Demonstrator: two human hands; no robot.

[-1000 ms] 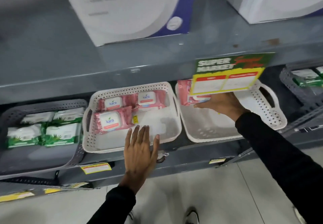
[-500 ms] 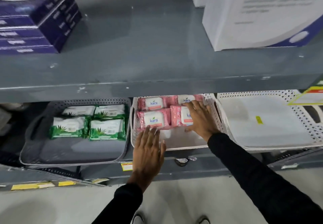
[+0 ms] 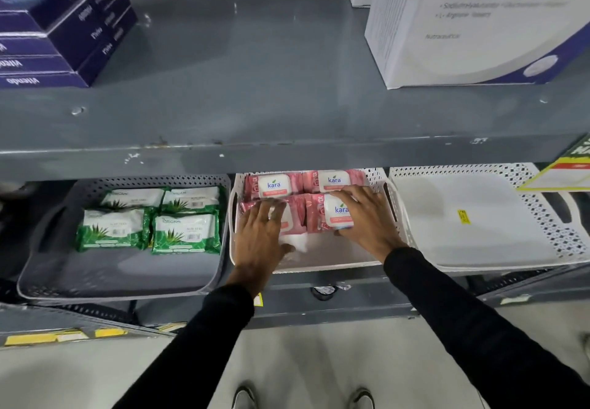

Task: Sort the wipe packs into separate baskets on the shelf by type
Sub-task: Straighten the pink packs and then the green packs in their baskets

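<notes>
Several green wipe packs (image 3: 186,233) lie in the grey basket (image 3: 111,271) on the left of the lower shelf. The white middle basket (image 3: 335,265) holds several pink wipe packs, two of them at the back (image 3: 274,185). My left hand (image 3: 260,233) lies flat on the front-left pink pack (image 3: 295,214), fingers spread. My right hand (image 3: 367,217) grips the front-right pink pack (image 3: 335,214), fingers on top and thumb at its near edge. The white right basket (image 3: 479,249) has no packs in it.
The upper shelf board (image 3: 255,95) overhangs the baskets' back parts. On it stand stacked navy boxes (image 3: 64,35) at left and a large white box (image 3: 479,25) at right. A yellow price sign (image 3: 565,172) hangs over the right basket. My shoes show on the floor below.
My right hand brought a pink pack from the right basket into the middle basket's front right. My left hand moved from the basket's front edge onto the front-left pack.
</notes>
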